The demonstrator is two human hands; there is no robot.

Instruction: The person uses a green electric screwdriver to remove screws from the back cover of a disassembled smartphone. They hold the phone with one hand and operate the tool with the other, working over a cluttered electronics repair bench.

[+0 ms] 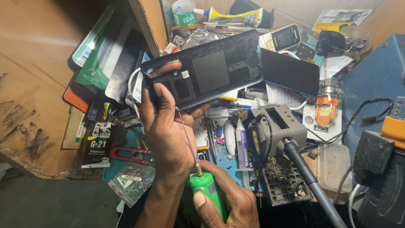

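My left hand (165, 126) holds a dark phone back cover (206, 69) up over the workbench, inner side toward me, thumb on its left edge by the camera cutout. My right hand (225, 202) grips a green-handled tool (206, 190) at the bottom of the view. Its thin metal shaft (187, 137) runs up to the lower edge of the cover, behind my left hand.
The bench is crowded: a black smartphone (289, 69), a small keypad phone (280, 39), glue tubes (242, 145), red snips (128, 154), a grey soldering stand (282, 126) with a black hose (312, 181), an orange lamp part (327, 107), packets at the left.
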